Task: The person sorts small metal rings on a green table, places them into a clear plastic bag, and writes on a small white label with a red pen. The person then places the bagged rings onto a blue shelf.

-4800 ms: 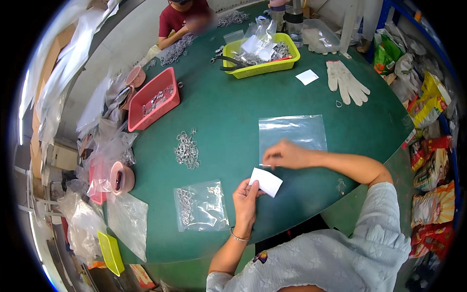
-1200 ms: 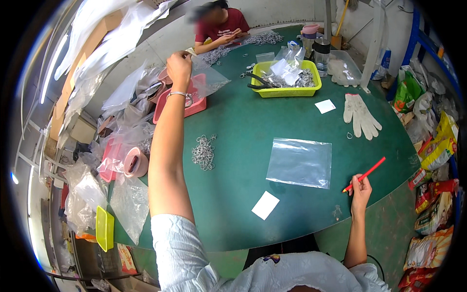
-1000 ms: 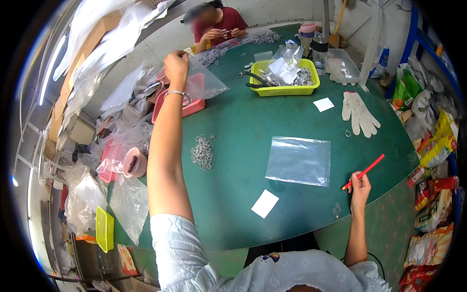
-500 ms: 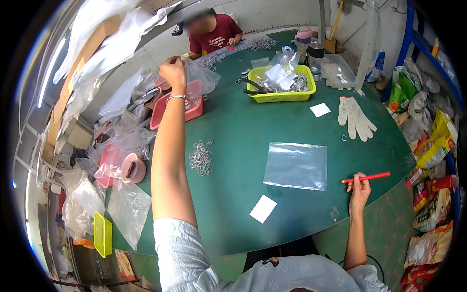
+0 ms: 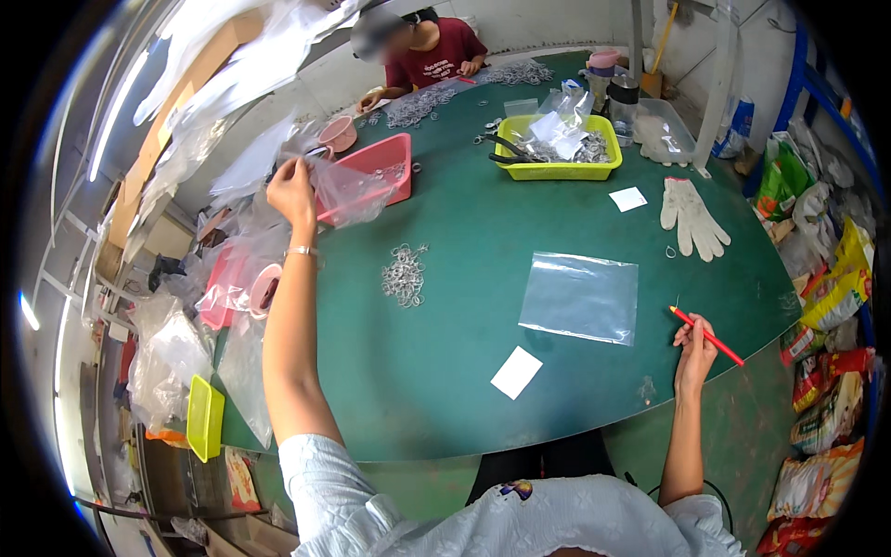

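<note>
My left hand (image 5: 292,193) is raised at the left, its fingers pinching a clear plastic bag (image 5: 357,193). The bag hangs partly over a pink basket (image 5: 405,153) that has small metal rings in it. Above the right part of the table, my right hand (image 5: 694,357) grips a red pen-shaped tool (image 5: 722,349) with a yellowish end and what looks like a fine tip. Between my hands lie a heap of metal rings (image 5: 405,276), a flat clear plastic bag (image 5: 580,299) and a small white card (image 5: 517,372).
A yellow-green basket (image 5: 557,172) of metal parts holds black-handled pliers (image 5: 506,151). Right of it are a white glove (image 5: 691,220), another white card (image 5: 628,199) and a clear tub (image 5: 664,130). Across the table sits a person in a dark red shirt (image 5: 436,56). Plastic bags crowd the left edge.
My left hand has come back toward me and left, drawing the clear bag across the pink basket. In my right hand the red tool has tilted, its yellowish end now pointing away from me.
</note>
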Demonstrator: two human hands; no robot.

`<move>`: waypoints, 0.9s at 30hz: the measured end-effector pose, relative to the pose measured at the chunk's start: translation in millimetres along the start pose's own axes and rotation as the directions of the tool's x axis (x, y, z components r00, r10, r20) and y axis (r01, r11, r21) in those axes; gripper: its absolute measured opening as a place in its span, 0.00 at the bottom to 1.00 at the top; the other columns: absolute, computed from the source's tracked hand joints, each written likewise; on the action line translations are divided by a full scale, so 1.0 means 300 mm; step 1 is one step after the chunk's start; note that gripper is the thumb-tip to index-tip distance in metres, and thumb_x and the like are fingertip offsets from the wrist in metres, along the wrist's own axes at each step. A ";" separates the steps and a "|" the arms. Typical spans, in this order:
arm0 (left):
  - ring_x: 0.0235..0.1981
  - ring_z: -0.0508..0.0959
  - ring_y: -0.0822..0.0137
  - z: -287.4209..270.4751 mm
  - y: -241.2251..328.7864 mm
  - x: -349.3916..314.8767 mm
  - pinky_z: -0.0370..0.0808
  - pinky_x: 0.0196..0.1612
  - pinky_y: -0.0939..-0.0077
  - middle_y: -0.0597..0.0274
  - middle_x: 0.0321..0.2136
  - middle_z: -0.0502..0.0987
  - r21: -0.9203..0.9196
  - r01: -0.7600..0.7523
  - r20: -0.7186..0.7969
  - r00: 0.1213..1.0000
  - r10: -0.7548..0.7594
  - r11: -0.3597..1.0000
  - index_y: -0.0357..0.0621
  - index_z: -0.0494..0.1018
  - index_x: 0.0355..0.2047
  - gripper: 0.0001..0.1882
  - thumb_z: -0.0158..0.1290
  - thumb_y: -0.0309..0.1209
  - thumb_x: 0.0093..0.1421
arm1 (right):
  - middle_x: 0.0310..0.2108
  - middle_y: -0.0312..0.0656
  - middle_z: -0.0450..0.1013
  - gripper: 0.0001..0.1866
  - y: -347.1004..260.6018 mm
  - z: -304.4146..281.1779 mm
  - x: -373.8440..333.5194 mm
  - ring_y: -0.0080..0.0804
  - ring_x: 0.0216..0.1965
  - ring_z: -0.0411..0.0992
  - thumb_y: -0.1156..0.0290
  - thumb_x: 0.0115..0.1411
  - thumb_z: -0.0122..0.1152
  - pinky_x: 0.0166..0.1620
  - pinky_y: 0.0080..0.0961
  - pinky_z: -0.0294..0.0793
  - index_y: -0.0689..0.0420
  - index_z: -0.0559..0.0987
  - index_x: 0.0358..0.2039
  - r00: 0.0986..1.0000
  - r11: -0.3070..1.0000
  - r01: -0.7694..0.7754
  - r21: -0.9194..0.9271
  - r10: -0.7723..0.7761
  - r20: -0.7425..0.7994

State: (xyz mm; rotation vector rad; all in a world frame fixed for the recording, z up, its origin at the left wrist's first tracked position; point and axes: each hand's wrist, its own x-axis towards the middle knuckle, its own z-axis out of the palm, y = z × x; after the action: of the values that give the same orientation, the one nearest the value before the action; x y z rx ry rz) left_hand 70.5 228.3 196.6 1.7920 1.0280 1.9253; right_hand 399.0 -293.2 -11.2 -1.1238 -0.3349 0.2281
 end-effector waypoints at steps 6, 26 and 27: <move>0.26 0.77 0.71 -0.402 0.026 -0.246 0.72 0.33 0.80 0.57 0.24 0.79 0.218 -0.100 -0.017 0.994 0.106 0.971 0.31 0.76 0.31 0.10 0.54 0.28 0.55 | 0.26 0.37 0.67 0.13 0.020 -0.014 0.011 0.20 0.25 0.65 0.69 0.64 0.47 0.28 0.16 0.64 0.67 0.72 0.40 0.999 0.999 0.021 -0.036 -0.019 0.045; 0.42 0.69 0.59 -0.396 0.413 -1.284 0.66 0.39 0.68 0.54 0.45 0.70 -0.149 -0.391 0.923 0.275 0.270 0.908 0.36 0.70 0.43 0.16 0.51 0.25 0.52 | 0.25 0.41 0.72 0.07 -0.018 0.458 -0.350 0.20 0.22 0.68 0.71 0.60 0.53 0.22 0.14 0.66 0.62 0.71 0.32 0.795 0.962 -0.163 -0.218 0.259 0.548; 0.40 0.69 0.61 -0.386 0.391 -1.296 0.65 0.36 0.70 0.53 0.46 0.69 -0.163 -0.457 0.924 0.240 0.298 0.874 0.33 0.69 0.42 0.17 0.51 0.26 0.51 | 0.24 0.40 0.73 0.06 0.010 0.473 -0.353 0.19 0.22 0.68 0.72 0.59 0.53 0.22 0.14 0.66 0.62 0.71 0.31 0.763 0.966 -0.113 -0.231 0.234 0.602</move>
State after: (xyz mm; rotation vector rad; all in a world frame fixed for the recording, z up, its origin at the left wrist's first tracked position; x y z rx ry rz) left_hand 51.5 -143.9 -2.3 2.8345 0.2583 0.5411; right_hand 247.7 -209.1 25.8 -1.2405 -0.8630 0.7640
